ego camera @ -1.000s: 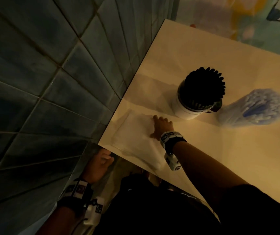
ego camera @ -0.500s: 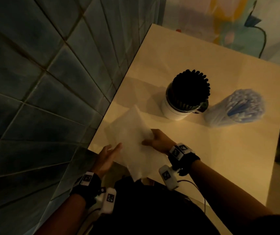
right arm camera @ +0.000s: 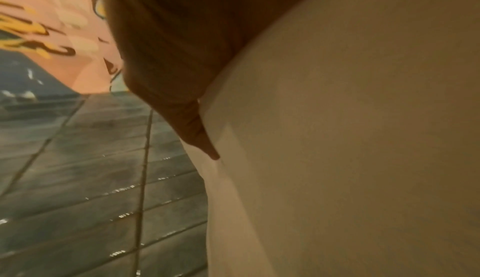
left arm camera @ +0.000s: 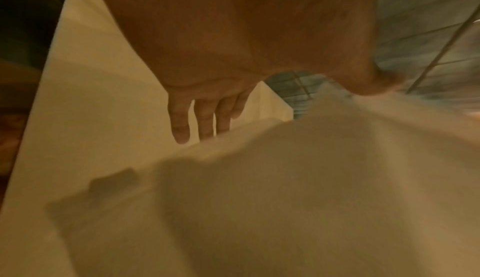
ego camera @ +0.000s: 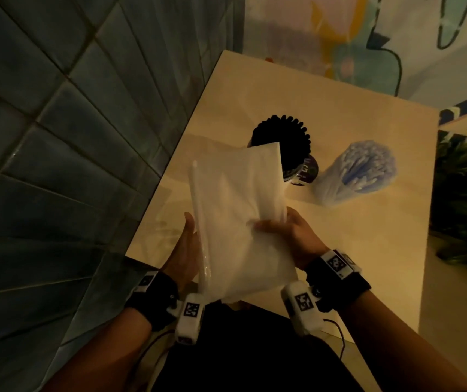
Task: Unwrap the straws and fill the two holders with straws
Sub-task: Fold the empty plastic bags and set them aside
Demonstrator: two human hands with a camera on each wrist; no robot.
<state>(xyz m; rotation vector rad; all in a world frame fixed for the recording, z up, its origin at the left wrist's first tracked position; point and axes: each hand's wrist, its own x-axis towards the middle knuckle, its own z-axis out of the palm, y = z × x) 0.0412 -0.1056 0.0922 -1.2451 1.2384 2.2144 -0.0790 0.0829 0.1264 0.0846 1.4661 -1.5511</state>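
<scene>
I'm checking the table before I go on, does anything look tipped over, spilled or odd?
Nothing is spilled. The pale straw bundle leans on the table beside the cup of black straws. Both hands hold the white plastic wrapper above the table edge.

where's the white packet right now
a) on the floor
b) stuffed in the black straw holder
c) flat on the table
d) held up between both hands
d: the white packet is lifted off the table, the right hand gripping its right edge and the left hand against its left side, in front of the black straws.
</scene>
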